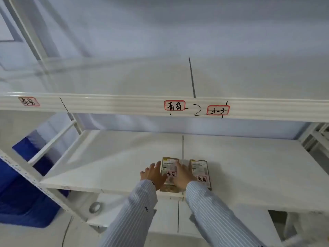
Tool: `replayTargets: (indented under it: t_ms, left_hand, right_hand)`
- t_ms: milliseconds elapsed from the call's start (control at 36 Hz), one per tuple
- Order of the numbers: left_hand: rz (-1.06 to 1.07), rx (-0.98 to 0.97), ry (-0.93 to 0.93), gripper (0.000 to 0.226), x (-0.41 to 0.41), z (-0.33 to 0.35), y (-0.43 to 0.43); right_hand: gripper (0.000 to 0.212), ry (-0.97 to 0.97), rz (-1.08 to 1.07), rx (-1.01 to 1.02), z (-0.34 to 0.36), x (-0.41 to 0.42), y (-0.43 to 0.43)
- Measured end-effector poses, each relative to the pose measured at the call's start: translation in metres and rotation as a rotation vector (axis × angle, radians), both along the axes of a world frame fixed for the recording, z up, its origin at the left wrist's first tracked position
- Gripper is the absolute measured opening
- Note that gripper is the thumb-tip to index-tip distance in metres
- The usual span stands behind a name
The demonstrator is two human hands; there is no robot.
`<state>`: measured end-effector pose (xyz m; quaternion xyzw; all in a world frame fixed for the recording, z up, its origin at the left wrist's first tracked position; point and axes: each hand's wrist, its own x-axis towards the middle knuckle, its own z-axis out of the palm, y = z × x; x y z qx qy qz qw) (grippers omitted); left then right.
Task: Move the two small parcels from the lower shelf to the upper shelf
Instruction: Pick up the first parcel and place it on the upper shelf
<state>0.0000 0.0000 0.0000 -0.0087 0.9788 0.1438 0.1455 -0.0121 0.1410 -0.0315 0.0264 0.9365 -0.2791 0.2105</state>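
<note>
Two small brown parcels lie side by side near the front edge of the lower shelf (114, 161). Each carries a white label and a red-framed handwritten tag. My left hand (154, 173) rests against the left side of the left parcel (169, 168), fingers spread. My right hand (182, 175) presses its right side, in the gap next to the right parcel (200, 171). The left parcel sits between both palms, still on the shelf. The upper shelf (124, 79) is a bare white board above, with a dark seam line.
The upper shelf's front rail (106, 104) carries red-framed tags and pen marks. A white upright and brace (51, 141) stand at left, with blue bins (26, 202) behind. A roll of tape (95, 207) lies on the shelf below.
</note>
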Motion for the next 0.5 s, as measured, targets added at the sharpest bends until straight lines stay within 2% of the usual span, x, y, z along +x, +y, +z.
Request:
replayTargets:
  t_ms: [83,250,500]
  left_hand:
    - [0.030,0.059,-0.052,0.060,-0.008,-0.011,0.002]
    - [0.095,0.168,-0.210,0.048,-0.021,-0.027,0.004]
    - [0.213,0.329,-0.281,0.043,-0.026,-0.029,0.010]
  right_hand:
    - [0.082,-0.012,-0.071,-0.088,-0.036,-0.023,0.002]
    - [0.062,-0.102,-0.162,-0.244,-0.013,-0.017,-0.003]
    - [0.059,-0.072,-0.191,-0.293,0.000,-0.012,0.004]
